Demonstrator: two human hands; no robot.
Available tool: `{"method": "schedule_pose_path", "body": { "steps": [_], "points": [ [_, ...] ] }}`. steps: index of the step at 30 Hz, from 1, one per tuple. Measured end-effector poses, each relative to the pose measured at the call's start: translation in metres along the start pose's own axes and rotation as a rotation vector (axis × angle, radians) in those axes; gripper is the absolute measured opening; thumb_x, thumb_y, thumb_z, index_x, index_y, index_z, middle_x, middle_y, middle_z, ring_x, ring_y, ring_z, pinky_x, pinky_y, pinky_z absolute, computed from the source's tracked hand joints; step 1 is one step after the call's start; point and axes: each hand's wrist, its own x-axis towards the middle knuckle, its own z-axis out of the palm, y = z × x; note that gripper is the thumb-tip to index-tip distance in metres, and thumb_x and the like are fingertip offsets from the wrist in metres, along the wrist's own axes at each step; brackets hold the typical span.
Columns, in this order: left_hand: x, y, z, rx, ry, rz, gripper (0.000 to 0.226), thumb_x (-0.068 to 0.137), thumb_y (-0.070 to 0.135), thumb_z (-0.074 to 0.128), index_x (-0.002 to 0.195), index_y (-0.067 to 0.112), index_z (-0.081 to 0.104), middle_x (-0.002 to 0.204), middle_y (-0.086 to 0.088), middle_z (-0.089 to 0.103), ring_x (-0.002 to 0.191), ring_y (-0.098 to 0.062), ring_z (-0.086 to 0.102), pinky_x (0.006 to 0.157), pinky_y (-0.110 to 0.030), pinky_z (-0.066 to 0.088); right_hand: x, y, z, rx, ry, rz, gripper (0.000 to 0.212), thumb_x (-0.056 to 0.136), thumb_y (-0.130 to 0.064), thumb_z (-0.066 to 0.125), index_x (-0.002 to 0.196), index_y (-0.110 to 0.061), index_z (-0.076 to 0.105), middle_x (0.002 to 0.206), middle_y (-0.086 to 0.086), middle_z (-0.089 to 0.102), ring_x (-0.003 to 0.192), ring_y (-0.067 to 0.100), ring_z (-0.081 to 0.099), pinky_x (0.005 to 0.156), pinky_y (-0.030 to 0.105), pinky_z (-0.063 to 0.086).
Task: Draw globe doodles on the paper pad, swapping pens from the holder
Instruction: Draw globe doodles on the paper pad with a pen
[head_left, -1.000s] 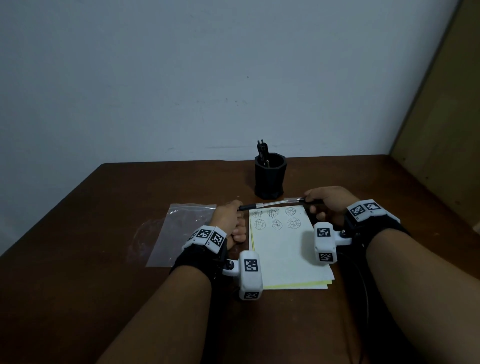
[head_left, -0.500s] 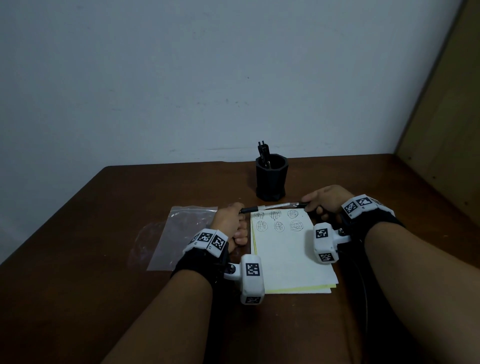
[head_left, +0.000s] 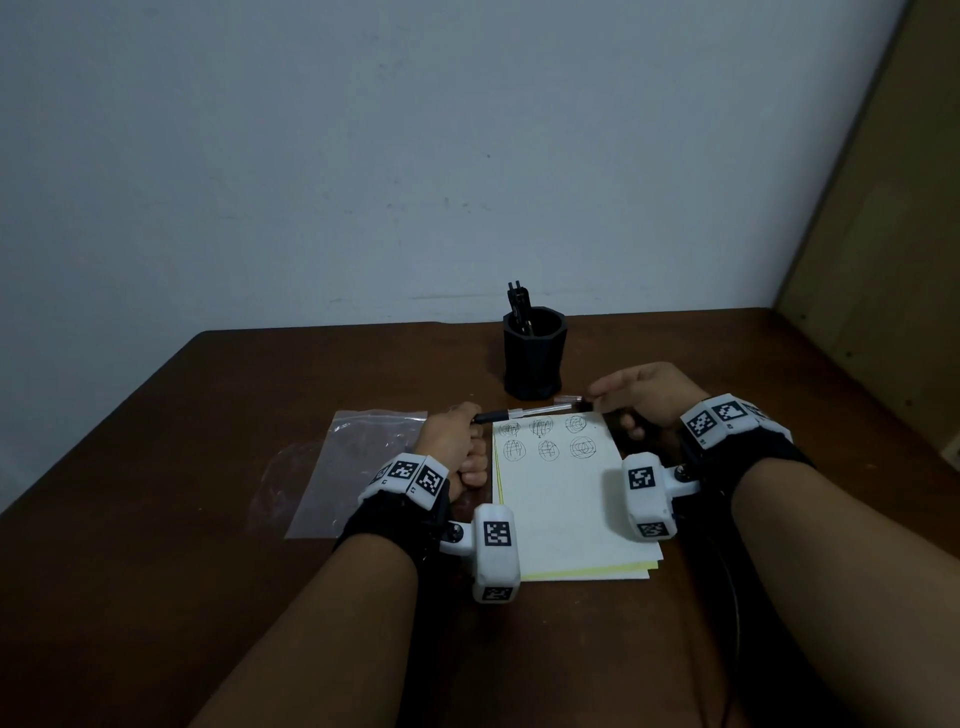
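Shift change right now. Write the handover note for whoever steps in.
Left hand grips the pen by its dark end, along the paper pad's top edge.
Right hand pinches the clear cap, apart from the pen.
Done: six globe doodles at the pad's top.
Holder stands behind the pad, pens inside.
Left: draw more globes, swap pens.

One holder (head_left: 533, 358); one paper pad (head_left: 566, 514) with six globe doodles (head_left: 547, 449); one held pen (head_left: 511, 414); one cap (head_left: 567, 400); one plastic bag (head_left: 358, 457).
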Motion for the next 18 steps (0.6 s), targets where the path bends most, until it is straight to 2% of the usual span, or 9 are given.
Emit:
{"method": "schedule_pose_path", "body": {
  "steps": [4, 8, 13, 15, 18],
  "points": [
    [-0.001, 0.000, 0.000, -0.007, -0.002, 0.008, 0.033, 0.098, 0.026, 0.041, 0.066, 0.016, 0.040, 0.035, 0.007, 0.028, 0.023, -0.007, 0.018, 0.035, -0.008, 0.017, -0.014, 0.004, 0.010, -0.103, -0.146, 0.048, 0.020, 0.070, 0.014, 0.074, 0.087, 0.003, 0.073, 0.052, 0.013, 0.064, 0.035, 0.014, 0.048, 0.036, 0.019, 0.038],
    [-0.001, 0.001, -0.001, 0.000, -0.014, 0.000, 0.037, 0.098, 0.027, 0.042, 0.063, 0.016, 0.038, 0.035, 0.006, 0.027, 0.024, -0.007, 0.018, 0.034, -0.009, 0.017, -0.019, 0.008, 0.014, -0.205, -0.170, 0.081, 0.021, 0.068, 0.018, 0.072, 0.084, 0.004, 0.071, 0.053, 0.017, 0.061, 0.036, 0.016, 0.049, 0.038, 0.020, 0.039],
    [-0.003, 0.001, -0.002, 0.003, -0.023, 0.003, 0.034, 0.097, 0.025, 0.042, 0.064, 0.016, 0.038, 0.036, 0.006, 0.028, 0.024, -0.007, 0.019, 0.035, -0.010, 0.017, -0.028, 0.007, 0.016, -0.225, -0.217, 0.116, 0.020, 0.068, 0.016, 0.074, 0.079, 0.000, 0.073, 0.058, 0.014, 0.068, 0.038, 0.013, 0.051, 0.039, 0.020, 0.040],
    [-0.003, 0.001, -0.001, 0.005, -0.027, 0.002, 0.035, 0.096, 0.025, 0.043, 0.063, 0.016, 0.037, 0.036, 0.006, 0.027, 0.024, -0.008, 0.018, 0.035, -0.010, 0.016, -0.032, 0.005, 0.016, -0.231, -0.250, 0.123, 0.020, 0.067, 0.010, 0.079, 0.082, -0.002, 0.074, 0.067, 0.015, 0.071, 0.041, 0.013, 0.052, 0.039, 0.020, 0.039],
    [-0.005, 0.002, 0.000, 0.031, -0.038, -0.001, 0.039, 0.096, 0.026, 0.044, 0.059, 0.016, 0.034, 0.036, 0.006, 0.026, 0.023, -0.008, 0.019, 0.034, -0.010, 0.016, -0.035, 0.002, 0.016, -0.134, -0.303, 0.092, 0.021, 0.071, -0.012, 0.084, 0.088, -0.005, 0.074, 0.076, 0.013, 0.074, 0.042, 0.012, 0.053, 0.037, 0.019, 0.037]
  ]
}}
